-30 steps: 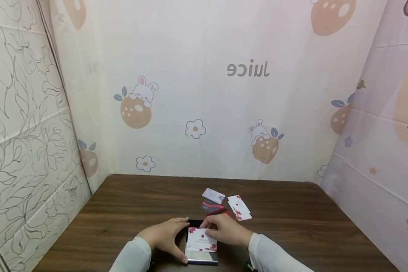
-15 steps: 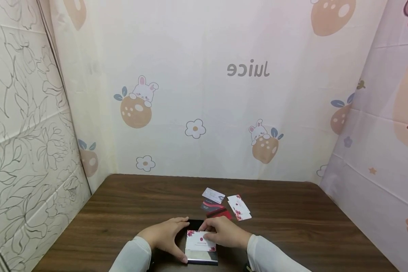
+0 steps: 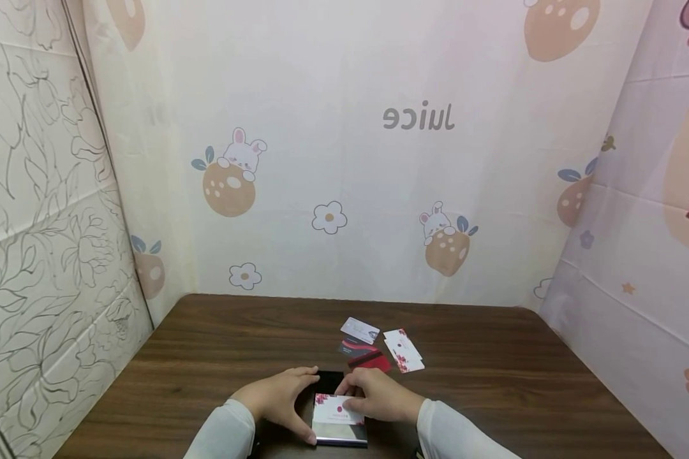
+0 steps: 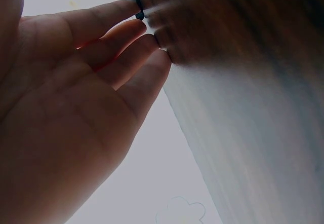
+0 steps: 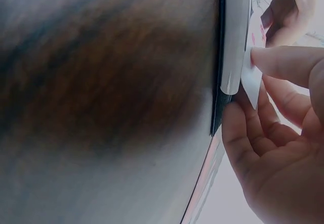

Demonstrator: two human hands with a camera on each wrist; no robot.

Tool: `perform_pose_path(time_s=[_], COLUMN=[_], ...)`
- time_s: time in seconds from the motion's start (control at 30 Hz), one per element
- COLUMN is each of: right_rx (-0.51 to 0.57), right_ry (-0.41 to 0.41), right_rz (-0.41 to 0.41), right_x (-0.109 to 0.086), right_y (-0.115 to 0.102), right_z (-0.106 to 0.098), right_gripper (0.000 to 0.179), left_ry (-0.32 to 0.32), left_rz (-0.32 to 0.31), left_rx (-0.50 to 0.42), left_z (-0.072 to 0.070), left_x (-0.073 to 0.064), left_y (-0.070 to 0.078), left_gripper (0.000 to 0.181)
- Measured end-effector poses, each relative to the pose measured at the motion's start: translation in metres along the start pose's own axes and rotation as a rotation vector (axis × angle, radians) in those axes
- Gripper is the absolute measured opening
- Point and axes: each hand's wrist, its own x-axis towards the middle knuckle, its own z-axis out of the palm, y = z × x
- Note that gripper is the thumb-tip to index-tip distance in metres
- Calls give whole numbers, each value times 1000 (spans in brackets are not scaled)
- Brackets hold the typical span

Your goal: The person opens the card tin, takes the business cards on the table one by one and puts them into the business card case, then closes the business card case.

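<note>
An unfolded card case, silver in front with a black lid behind, lies on the table near its front. My left hand grips its left side, thumb at the near corner and fingertips at the far one. In the left wrist view, the left hand's fingers reach the dark lid edge. My right hand pinches a white business card with red flowers at its far right part. Seen from the right wrist, the business card slants against the silver tray, thumb on its face.
Behind the case lie a silver-grey card, a dark card with a red stripe and a red card. White flowered cards overlap to their right. The brown wooden table ends at a printed curtain.
My right hand has drawn the business card a little toward the near end of the case, and less of the card shows. My left hand and the loose cards have stayed put.
</note>
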Motion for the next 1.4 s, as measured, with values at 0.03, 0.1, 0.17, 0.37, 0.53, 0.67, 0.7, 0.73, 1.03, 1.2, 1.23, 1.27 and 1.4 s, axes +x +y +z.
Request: perform_pose_path(time_s=[0.03,0.1,0.17,0.37,0.53,0.67,0.7,0.73,1.03,1.2,1.23,1.27,1.4], right_rx=[4,18,28,29,26,40,45,48,23,11,10,11,14], right_ry=[-1,-9,-21,-40,-52,-66,-69,-71,-78,-78,-78,-79,-85], right_rz=[0,13,26,39,18,-1,-2,-2,2,-10,-11,-12,-20], right_x=[0,-1,-1,-2,-3,-4,-4,-4,-5,-5,-5,-5,-5], right_y=[0,0,1,2,1,0,0,0,-4,-4,-3,-3,-3], right_z=[0,1,2,4,3,3,3,3,3,3,3,3,2], right_gripper=[16,17,18,18,18,18,17,17,17,17,17,17,17], left_ry=[1,-1,-2,-7,-7,-4,-3,-3,-7,-11,-12,-13,-18], left_rz=[1,1,0,-2,-2,-1,-1,-1,-3,-7,-7,-7,-6], left_rx=[1,1,1,-5,-4,-3,-2,-2,-4,-10,-10,-10,-11], left_z=[0,0,0,1,1,1,1,1,1,1,1,0,0], left_x=[0,0,0,1,1,1,1,1,0,1,1,1,2], left_y=[0,0,-1,-2,-4,-4,-4,-4,-4,-4,-5,-5,-5], left_gripper=[102,102,102,103,104,103,103,103,104,104,103,103,103])
